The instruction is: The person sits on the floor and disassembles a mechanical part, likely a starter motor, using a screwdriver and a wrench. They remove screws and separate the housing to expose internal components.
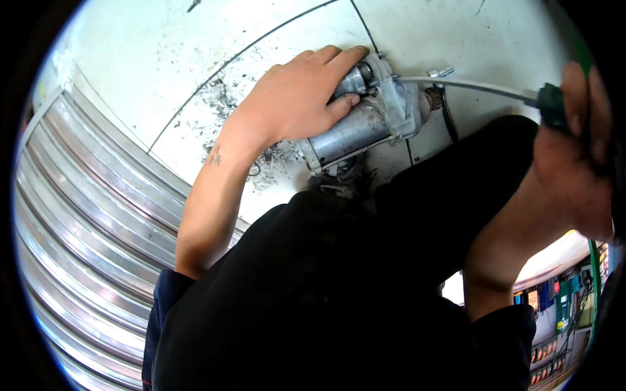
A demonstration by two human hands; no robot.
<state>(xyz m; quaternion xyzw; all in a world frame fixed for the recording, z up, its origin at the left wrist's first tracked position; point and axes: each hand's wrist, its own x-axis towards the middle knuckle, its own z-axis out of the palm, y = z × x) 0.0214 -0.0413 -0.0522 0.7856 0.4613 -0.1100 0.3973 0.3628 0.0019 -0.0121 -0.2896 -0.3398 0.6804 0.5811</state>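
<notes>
Starter motor point(355, 133): one, lying on its side on the tiled floor, with one smaller solenoid point(353, 82) along its far side and one pinion gear point(433, 99) at its right end.
Motor and fingers: the solenoid sits under the left fingers point(344, 63); the main barrel lies just beyond the thumb, toward the person, and the gear end points away from the left hand point(303, 91).
Motor's look: silvery cylinder with dark stains and a pale grey cast housing; the gear is brownish and toothed.
Left fingers' state: nearly straight, laid over the solenoid, with the thumb set apart on its near side, steadying it.
Screwdriver point(473, 85): one, with a long grey shaft and green handle; its far end reaches the cast housing, though whether it touches is unclear.
Right fingers' state: curled closed around the handle in the right hand point(566, 169), partly lost in shadow at the rim.
Cable bundle point(345, 174): one, dark and frayed-looking, by the motor's near side.
Small metal fittings point(441, 72): a little cluster beyond the gear; exact count unclear.
Tiled floor point(450, 32): white, with dark joints and black grit point(220, 98) left of the motor.
Ribbed metal shutter point(85, 195): one, at left.
Black trousers point(287, 280): nearest the camera.
</notes>
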